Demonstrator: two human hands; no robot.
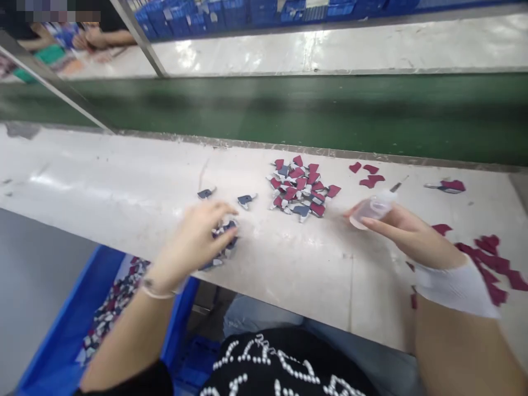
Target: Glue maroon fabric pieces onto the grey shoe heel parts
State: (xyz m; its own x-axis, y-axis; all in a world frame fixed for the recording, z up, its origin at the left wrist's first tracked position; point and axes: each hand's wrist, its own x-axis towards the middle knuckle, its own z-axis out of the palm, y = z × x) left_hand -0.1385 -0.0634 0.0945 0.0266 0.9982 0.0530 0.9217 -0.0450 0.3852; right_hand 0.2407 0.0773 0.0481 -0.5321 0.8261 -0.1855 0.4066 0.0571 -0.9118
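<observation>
My left hand (198,237) is slightly blurred, its thumb and fingers spread around a small cluster of navy and white pieces (229,240) near the table's front edge. Its fingertips seem to touch them; the part under the palm is hidden. Just beyond lie two loose navy pieces (245,199). My right hand (406,231), with a white wrap at the wrist, is closed around a translucent squeeze bottle (373,210). The bottle's thin needle tip points up and to the right. Between my hands sits a heap of maroon, navy and white pieces (297,188).
Flat maroon pieces (490,261) lie by my right forearm, with several more maroon pieces (371,177) farther back. A single assembled piece (449,186) rests at right. Below left stands a blue bin (88,300) of pieces. Beyond the table runs a green belt (264,113); another person's hands (93,38) are far left.
</observation>
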